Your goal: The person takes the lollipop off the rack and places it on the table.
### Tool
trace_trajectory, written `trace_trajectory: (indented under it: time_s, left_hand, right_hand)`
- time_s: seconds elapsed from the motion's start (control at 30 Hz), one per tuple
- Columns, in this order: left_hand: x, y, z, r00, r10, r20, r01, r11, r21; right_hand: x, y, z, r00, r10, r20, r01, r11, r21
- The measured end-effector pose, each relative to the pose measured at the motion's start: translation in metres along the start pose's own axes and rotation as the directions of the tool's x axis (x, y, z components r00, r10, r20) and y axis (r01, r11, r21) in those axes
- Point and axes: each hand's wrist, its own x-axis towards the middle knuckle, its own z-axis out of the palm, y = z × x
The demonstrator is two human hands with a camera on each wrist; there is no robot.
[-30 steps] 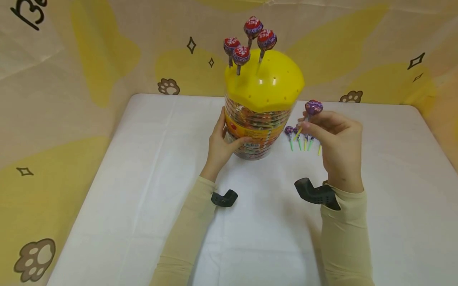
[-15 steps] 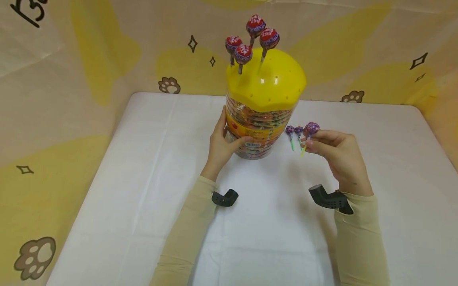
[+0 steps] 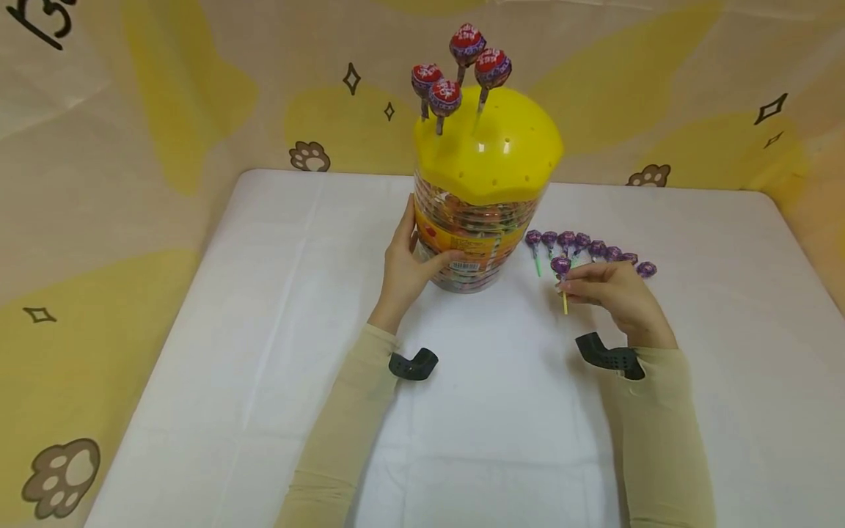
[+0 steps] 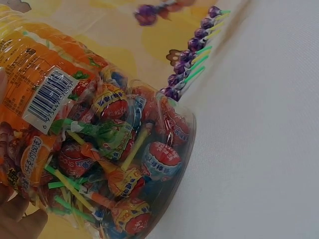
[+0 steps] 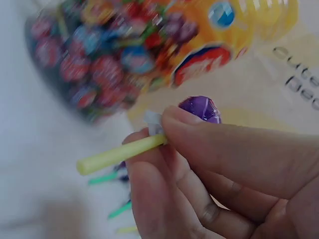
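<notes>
- Lollipop (image 3: 561,265), purple-wrapped on a yellow stick: held in the air above the tabletop (image 3: 475,418), in front of the loose row and to the right of the jar.
- Right hand (image 3: 619,297): thumb and finger pinch it at the neck, where the wrapper gathers; the stick's free end sticks out below.
- Left hand (image 3: 412,268): clamped on the jar (image 3: 485,220), thumb across the near side, fingers round its left side. Hands well apart.
- Jar stands on the tabletop, full of wrapped sweets; yellow lid (image 3: 515,136) pierced with small holes, four red-and-purple lollipops (image 3: 445,97) upright in it.
- Row of purple lollipops (image 3: 566,238) lies behind the right hand, partly hidden by it.
- Step in hand, as I judge it: handling one lollipop singly, clear of the row, jar steadied meanwhile.
- Next move, my reading: if the lid is where it goes, calls for a lift above the rim, stick end downward and lined up with a free hole, left hand bracing the jar against the push.
</notes>
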Motion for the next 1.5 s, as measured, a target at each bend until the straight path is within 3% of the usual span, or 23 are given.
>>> trace_trajectory:
  time_s: [0.23,0.4,0.93,1.13,1.27,1.5]
  left_hand:
    - [0.000,-0.003,0.000,1.000,0.030,-0.007,-0.030,1.000,-0.009]
    - [0.000,-0.002,0.000,0.999,0.033,-0.007,-0.033,0.999,-0.015]
    - [0.001,-0.003,0.001,0.999,0.036,-0.005,-0.036,0.999,-0.022]
    - [0.001,-0.003,0.001,1.000,0.030,-0.003,-0.030,0.999,-0.022]
    - [0.001,-0.003,0.001,0.999,0.034,-0.007,-0.034,0.999,-0.018]
    - [0.001,-0.004,0.001,0.999,0.033,-0.006,-0.033,0.999,-0.020]
  right_hand:
    - [0.012,0.026,-0.006,0.990,0.122,0.064,-0.129,0.985,0.111]
    - [0.014,0.032,-0.008,0.980,0.186,0.077,-0.194,0.975,0.112]
    - [0.014,0.032,-0.007,0.973,0.232,-0.012,-0.232,0.973,0.009]
    - [0.014,0.029,-0.005,0.977,0.203,-0.066,-0.210,0.967,-0.142]
    - [0.013,0.025,-0.003,0.978,0.186,-0.096,-0.206,0.932,-0.299]
    - [0.011,0.021,-0.005,0.979,0.177,-0.106,-0.205,0.877,-0.435]
